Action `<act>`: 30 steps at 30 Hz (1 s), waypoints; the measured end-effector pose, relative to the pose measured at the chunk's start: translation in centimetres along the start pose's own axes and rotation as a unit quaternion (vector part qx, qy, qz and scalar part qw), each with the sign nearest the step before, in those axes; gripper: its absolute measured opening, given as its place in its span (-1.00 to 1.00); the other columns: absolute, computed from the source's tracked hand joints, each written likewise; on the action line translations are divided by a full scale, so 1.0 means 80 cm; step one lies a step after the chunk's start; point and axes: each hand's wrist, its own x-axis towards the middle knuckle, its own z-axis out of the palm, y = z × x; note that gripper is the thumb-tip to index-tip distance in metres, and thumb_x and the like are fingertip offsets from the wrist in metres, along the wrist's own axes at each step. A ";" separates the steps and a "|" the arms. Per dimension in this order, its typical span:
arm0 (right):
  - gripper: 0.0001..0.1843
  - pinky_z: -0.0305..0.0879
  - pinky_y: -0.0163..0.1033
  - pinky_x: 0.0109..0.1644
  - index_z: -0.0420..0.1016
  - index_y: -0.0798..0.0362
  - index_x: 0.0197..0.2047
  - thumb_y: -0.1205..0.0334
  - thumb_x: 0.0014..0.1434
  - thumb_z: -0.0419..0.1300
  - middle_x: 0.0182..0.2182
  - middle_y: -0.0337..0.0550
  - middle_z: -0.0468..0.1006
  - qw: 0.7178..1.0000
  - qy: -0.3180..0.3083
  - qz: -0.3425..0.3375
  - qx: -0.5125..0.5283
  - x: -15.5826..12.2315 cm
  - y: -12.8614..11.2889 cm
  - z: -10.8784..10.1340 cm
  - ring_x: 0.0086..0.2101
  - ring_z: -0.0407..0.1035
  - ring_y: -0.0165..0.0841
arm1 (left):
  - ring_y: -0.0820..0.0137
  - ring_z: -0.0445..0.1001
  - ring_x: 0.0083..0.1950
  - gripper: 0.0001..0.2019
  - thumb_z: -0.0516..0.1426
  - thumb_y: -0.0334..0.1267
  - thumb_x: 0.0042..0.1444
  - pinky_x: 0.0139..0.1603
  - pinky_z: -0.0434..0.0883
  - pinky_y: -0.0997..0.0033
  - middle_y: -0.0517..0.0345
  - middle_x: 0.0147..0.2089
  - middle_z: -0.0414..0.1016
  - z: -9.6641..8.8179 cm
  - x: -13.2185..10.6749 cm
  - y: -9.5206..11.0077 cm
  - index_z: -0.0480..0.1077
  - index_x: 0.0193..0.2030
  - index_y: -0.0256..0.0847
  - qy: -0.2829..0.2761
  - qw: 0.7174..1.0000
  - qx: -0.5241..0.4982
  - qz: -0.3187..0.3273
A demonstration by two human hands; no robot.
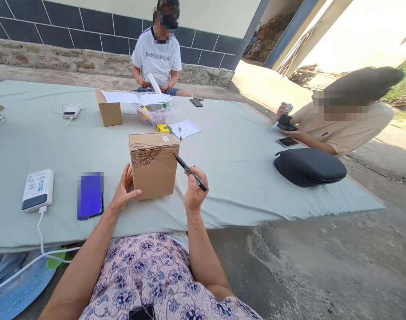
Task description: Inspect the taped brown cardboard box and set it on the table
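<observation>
A brown cardboard box (pixel 154 175) stands upright on the cloth-covered table in front of me. Dark scribbled lines run across the upper left of its near face, and a small white label is on its top. My left hand (pixel 125 191) steadies the box at its lower left side, the thumb on the near face and the fingers along the side. In my right hand (pixel 195 189) is a black marker pen (pixel 191 172), gripped between thumb and fingers. Its tip is at the upper right of the box's near face.
A power bank (pixel 38 190) with a white cable and a phone (pixel 90 195) lie to the left. Behind the box are a yellow tape measure (pixel 163 128), papers (pixel 186 129), a plastic basket (pixel 159 116) and another box (pixel 109 113). A black case (pixel 309 167) sits right; two people sit around the table.
</observation>
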 end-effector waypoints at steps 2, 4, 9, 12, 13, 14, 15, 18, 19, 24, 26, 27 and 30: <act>-0.71 0.45 -0.08 -0.07 0.54 -0.01 -0.16 -0.03 0.21 0.19 -0.22 -0.13 0.58 0.998 0.032 0.046 0.018 0.012 0.013 -0.007 -0.22 0.51 -0.29 | 0.03 0.06 0.56 0.12 0.43 -0.02 -0.04 0.53 0.07 -0.08 0.02 0.59 -0.01 -0.001 0.000 -0.002 -0.15 0.55 0.21 0.010 1.000 0.001 0.002; -0.68 0.45 -0.12 -0.14 0.50 0.00 -0.14 -0.06 0.22 0.15 -0.31 -0.20 0.53 0.994 0.061 0.076 0.051 0.023 0.024 -0.014 -0.32 0.48 -0.35 | 0.03 0.08 0.56 0.11 0.43 -0.03 -0.05 0.53 0.08 -0.08 0.03 0.59 0.00 -0.002 0.000 -0.003 -0.12 0.54 0.22 0.021 1.000 0.006 -0.002; -0.64 0.45 -0.13 -0.08 0.46 0.01 -0.01 -0.03 0.32 0.03 -0.18 -0.11 0.55 0.993 -0.023 0.058 -0.097 0.047 0.054 -0.024 -0.23 0.49 -0.34 | 0.02 0.07 0.56 0.07 0.43 -0.01 -0.07 0.52 0.12 -0.06 0.07 0.59 0.01 -0.004 0.002 -0.004 -0.04 0.52 0.21 0.034 0.999 0.003 0.006; -0.63 0.41 -0.07 0.07 0.49 0.04 0.06 0.08 0.32 0.03 -0.06 0.02 0.57 0.937 -0.176 0.043 -0.298 0.056 0.078 -0.025 -0.07 0.46 -0.25 | 0.01 0.07 0.56 0.05 0.42 0.00 -0.08 0.51 0.15 -0.03 0.09 0.58 0.05 -0.004 0.003 -0.003 0.00 0.51 0.19 0.032 0.999 -0.005 0.004; -0.64 0.38 -0.04 0.11 0.51 0.03 0.06 0.11 0.28 0.09 -0.06 0.03 0.58 0.921 -0.205 0.046 -0.327 0.056 0.086 -0.026 -0.05 0.45 -0.22 | 0.00 0.07 0.55 0.05 0.42 0.02 -0.08 0.50 0.16 -0.02 0.08 0.57 0.06 -0.004 0.003 -0.002 0.01 0.51 0.17 0.033 0.999 -0.004 0.001; -0.65 0.35 0.01 0.14 0.54 0.03 0.05 0.14 0.23 0.16 -0.07 0.04 0.59 0.911 -0.223 0.055 -0.341 0.054 0.093 -0.026 -0.02 0.43 -0.17 | -0.01 0.07 0.55 0.05 0.42 0.04 -0.09 0.50 0.18 -0.02 0.08 0.57 0.07 -0.003 0.003 -0.001 0.01 0.51 0.16 0.033 0.999 -0.001 -0.003; -0.65 0.31 0.07 0.17 0.57 0.04 0.02 0.17 0.17 0.22 -0.05 0.07 0.58 0.904 -0.235 0.065 -0.350 0.051 0.099 -0.027 0.01 0.41 -0.12 | -0.02 0.08 0.55 0.05 0.41 0.06 -0.09 0.49 0.19 -0.03 0.07 0.56 0.08 -0.003 0.003 0.000 0.02 0.51 0.14 0.034 0.999 0.003 -0.006; -0.68 0.19 0.26 0.22 0.61 0.07 -0.06 0.20 0.10 0.30 0.02 0.17 0.54 0.882 -0.261 0.095 -0.381 0.035 0.112 -0.031 0.11 0.33 0.06 | -0.03 0.08 0.55 0.07 0.40 0.10 -0.10 0.49 0.19 -0.03 0.05 0.55 0.11 -0.001 0.001 0.003 0.02 0.52 0.10 0.028 0.999 0.007 -0.015; -0.68 0.16 0.29 0.23 0.61 0.08 -0.05 0.20 0.12 0.28 0.05 0.20 0.52 0.877 -0.269 0.101 -0.385 0.031 0.115 -0.033 0.13 0.30 0.08 | -0.03 0.07 0.55 0.08 0.41 0.11 -0.12 0.50 0.17 -0.03 0.06 0.55 0.11 -0.001 0.001 0.004 0.02 0.52 0.09 0.033 0.999 0.003 -0.014; -0.64 0.22 0.22 0.21 0.57 0.02 0.03 0.10 0.23 0.18 0.09 0.13 0.52 0.861 -0.249 0.078 -0.436 0.024 0.128 -0.034 0.14 0.31 0.03 | -0.04 0.07 0.55 0.08 0.42 0.11 -0.16 0.51 0.15 -0.04 0.01 0.55 0.11 0.002 0.001 0.007 0.08 0.50 0.04 0.043 0.998 -0.021 -0.037; -0.62 0.24 0.20 0.23 0.56 0.02 0.03 0.04 0.26 0.13 0.05 0.12 0.56 0.901 -0.208 0.059 -0.376 0.026 0.128 -0.032 0.12 0.35 -0.02 | -0.04 0.07 0.55 0.04 0.41 0.13 -0.14 0.51 0.16 -0.04 -0.01 0.54 0.14 0.004 0.000 0.009 0.12 0.48 0.00 0.049 0.997 -0.044 -0.044; -0.60 0.26 0.18 0.23 0.55 0.02 0.04 0.00 0.27 0.11 0.04 0.11 0.58 0.923 -0.191 0.052 -0.329 0.026 0.126 -0.030 0.11 0.38 -0.05 | -0.05 0.07 0.55 0.02 0.39 0.15 -0.12 0.50 0.17 -0.04 -0.01 0.53 0.16 0.004 -0.001 0.010 0.14 0.47 -0.03 0.051 0.996 -0.056 -0.048; -0.42 0.38 0.09 0.15 0.46 0.01 0.17 -0.20 0.27 0.10 0.07 0.10 0.58 0.965 -0.190 0.086 -0.161 0.021 0.112 -0.023 0.07 0.46 -0.13 | -0.07 0.14 0.52 -0.07 0.31 0.21 -0.04 0.45 0.24 -0.05 -0.03 0.48 0.25 0.005 -0.002 0.011 0.19 0.44 -0.08 0.058 0.993 -0.086 -0.054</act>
